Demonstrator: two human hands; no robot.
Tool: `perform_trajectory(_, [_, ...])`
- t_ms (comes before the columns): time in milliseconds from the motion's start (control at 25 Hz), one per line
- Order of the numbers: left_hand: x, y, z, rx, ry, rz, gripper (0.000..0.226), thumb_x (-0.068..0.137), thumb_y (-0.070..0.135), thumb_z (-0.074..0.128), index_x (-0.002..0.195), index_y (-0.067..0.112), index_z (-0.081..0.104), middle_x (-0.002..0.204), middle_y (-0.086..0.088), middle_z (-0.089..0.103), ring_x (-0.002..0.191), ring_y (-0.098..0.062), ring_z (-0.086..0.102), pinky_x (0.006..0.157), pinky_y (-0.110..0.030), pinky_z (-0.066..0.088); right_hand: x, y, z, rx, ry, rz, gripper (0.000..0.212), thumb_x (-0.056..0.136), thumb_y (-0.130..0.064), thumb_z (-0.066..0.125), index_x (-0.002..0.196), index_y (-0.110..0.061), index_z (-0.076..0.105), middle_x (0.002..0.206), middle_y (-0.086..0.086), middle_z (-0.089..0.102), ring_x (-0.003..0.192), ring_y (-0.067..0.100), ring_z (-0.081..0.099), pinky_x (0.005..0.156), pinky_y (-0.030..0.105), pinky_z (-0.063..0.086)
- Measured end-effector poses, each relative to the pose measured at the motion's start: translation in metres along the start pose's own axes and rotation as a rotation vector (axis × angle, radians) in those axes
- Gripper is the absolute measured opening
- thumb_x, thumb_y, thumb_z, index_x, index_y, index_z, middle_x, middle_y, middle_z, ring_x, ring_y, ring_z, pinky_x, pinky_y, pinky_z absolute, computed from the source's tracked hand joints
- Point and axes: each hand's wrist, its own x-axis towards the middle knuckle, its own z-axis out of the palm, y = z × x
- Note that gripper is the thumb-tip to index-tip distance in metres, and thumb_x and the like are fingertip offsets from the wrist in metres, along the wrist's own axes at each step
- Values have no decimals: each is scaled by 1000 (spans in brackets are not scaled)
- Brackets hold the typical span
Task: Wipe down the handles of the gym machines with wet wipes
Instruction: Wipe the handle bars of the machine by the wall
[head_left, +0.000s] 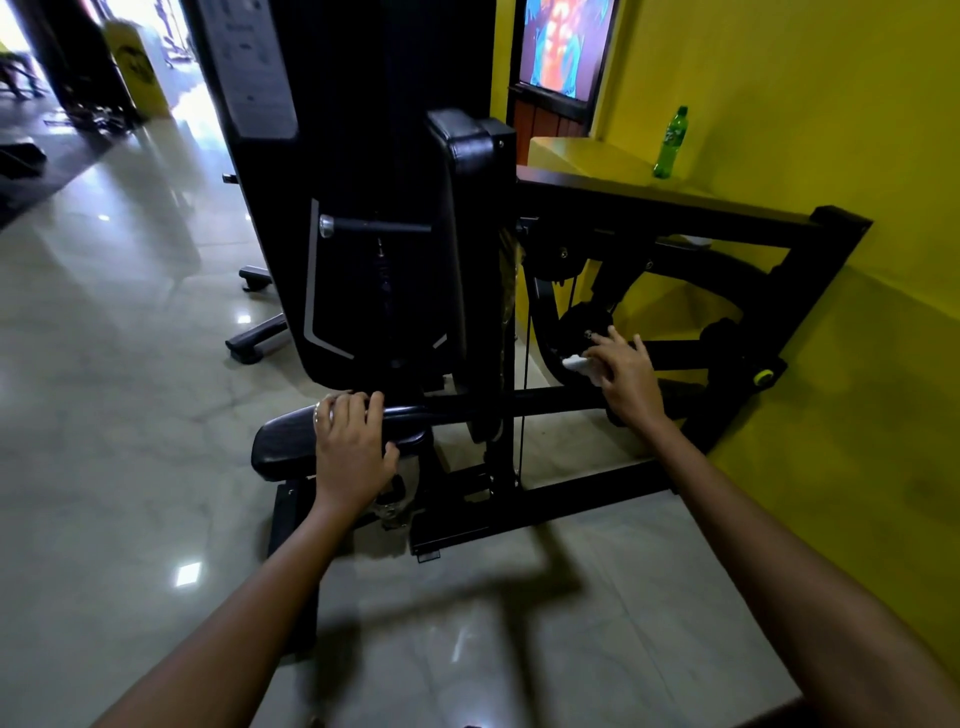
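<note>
Your right hand (626, 371) is reaching in among the dark frame parts of the gym machine (467, 260), on the side nearest the yellow wall (831, 130). It holds the white wet wipe (579, 362) against a curved black arm of the machine, fingers spread and slightly bent over the cloth, with the thumb side pinning it. Whether the part under the wipe is a true handle or just a lever arm is hard to tell in this dark corner, so check by feel before you spend strokes there.

Your left hand (353, 447) rests on the front edge of the black seat pad (283, 441), fingers curled over the bar just behind it, bracing you. Keep that brace; it lets you lean in without putting weight on the wiping hand.

To do this step well, wrap the wipe round the bar instead of only pressing it flat, so the far side that palms touch gets cleaned too. Draw it along the length in one direction, then turn the cloth to a fresh face. Watch the thin cable (522, 364) running down just beside your hand, and the pulley near your fingertips: keep the wipe clear of both so it does not snag. The green bottle (671, 143) on the yellow ledge is well apart and no concern.
</note>
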Motion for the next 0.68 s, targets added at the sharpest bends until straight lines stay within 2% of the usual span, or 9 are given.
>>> perform_trajectory(80, [0, -1, 0, -3, -8, 2, 60, 63, 21, 76, 116, 1, 56, 102, -18, 59, 100, -35, 53, 101, -47, 28, -2, -2, 5, -26, 1, -79, 16, 84, -8, 64, 96, 0, 71, 125, 20, 55, 124, 35, 44, 106, 47, 36])
perform_trajectory(160, [-1, -1, 0, -2, -12, 1, 60, 64, 21, 76, 117, 1, 56, 103, -18, 59, 100, -35, 53, 101, -47, 29, -7, -4, 9, -43, -97, -72, 18, 86, -8, 62, 100, -1, 70, 112, 15, 56, 110, 28, 50, 90, 36, 47])
perform_trajectory(280, [-1, 0, 1, 7, -9, -5, 61, 63, 22, 76, 116, 1, 57, 103, -18, 59, 100, -34, 52, 100, -47, 29, -14, -5, 12, -72, -254, -66, 17, 88, -15, 60, 101, -7, 65, 105, 9, 55, 103, 23, 50, 79, 29, 40])
perform_trajectory(360, [-1, 0, 1, 13, -11, -9, 61, 63, 23, 76, 116, 1, 57, 103, -18, 59, 100, -34, 52, 100, -47, 29, -15, -7, 12, -56, -301, -44, 20, 85, -19, 63, 101, -9, 57, 107, 8, 55, 101, 24, 50, 79, 32, 41])
perform_trajectory(440, [-1, -1, 1, 17, -9, -7, 61, 62, 23, 76, 116, 1, 57, 103, -18, 59, 100, -34, 52, 100, -47, 28, -14, -9, 13, -48, -345, 10, 22, 85, -12, 59, 106, -11, 50, 108, 11, 58, 100, 28, 53, 75, 36, 42])
perform_trajectory(480, [-1, -1, 1, 18, -3, -4, 61, 62, 23, 76, 116, 1, 58, 102, -18, 59, 99, -34, 52, 100, -47, 28, -13, -9, 14, -57, -362, 17, 26, 86, -7, 54, 111, -13, 49, 111, 12, 59, 103, 30, 53, 78, 37, 42])
perform_trajectory(520, [0, -1, 1, 19, 4, -2, 61, 61, 23, 77, 115, 0, 58, 102, -18, 59, 99, -34, 52, 100, -47, 28, -11, -9, 13, -87, -397, 0, 35, 87, -4, 49, 120, -15, 48, 119, 13, 57, 111, 31, 51, 88, 40, 41])
perform_trajectory(600, [-1, 0, 1, 20, 2, -4, 61, 60, 22, 77, 114, 0, 58, 101, -18, 59, 98, -35, 53, 100, -47, 27, -4, -7, 10, -190, -544, -41, 54, 86, -2, 45, 137, -19, 41, 138, 10, 47, 130, 27, 38, 112, 48, 18])
perform_trajectory(680, [0, 1, -1, 19, -2, -2, 61, 60, 22, 77, 114, 1, 58, 101, -18, 59, 98, -35, 54, 100, -46, 27, 5, -10, 7, -285, -646, -38, 57, 86, -9, 48, 141, -23, 37, 142, 10, 39, 136, 27, 28, 114, 54, 4])
